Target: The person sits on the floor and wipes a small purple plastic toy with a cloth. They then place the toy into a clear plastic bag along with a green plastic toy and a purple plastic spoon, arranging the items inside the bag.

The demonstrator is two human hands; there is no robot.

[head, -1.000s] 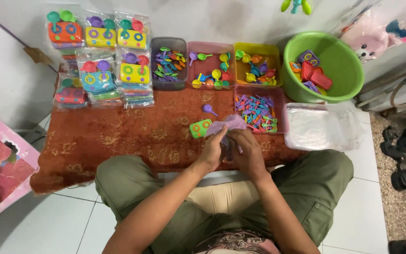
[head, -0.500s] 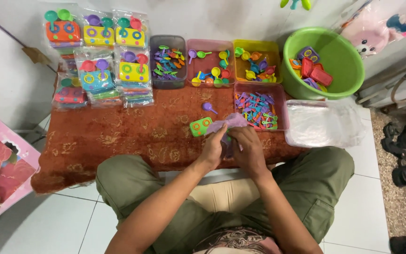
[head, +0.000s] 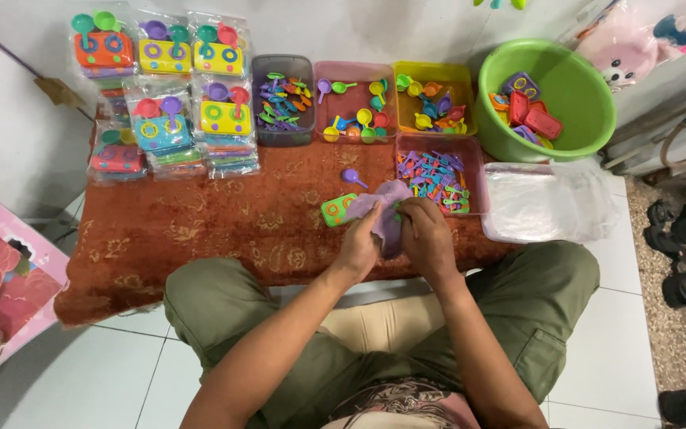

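At the far left a pink stool stands beside the low tabletop, which is covered by a rust-red patterned cloth. On its back left corner lie stacked clear packs of toy sets in orange, yellow and blue. To their right sit a grey tray of small coloured utensils, a pink tray of toy ladles and a yellow tray of cups.

Near the front edge a green toy stove lies just beside the left hand, with a purple spoon a little behind it. The left grip is closed on a thin purple bag; the right hand pinches the same bag from the other side, so it sits between both hands, over the cloth.

Further right are a pink tray of small pieces, a pile of clear bags and a green basin of toy parts.
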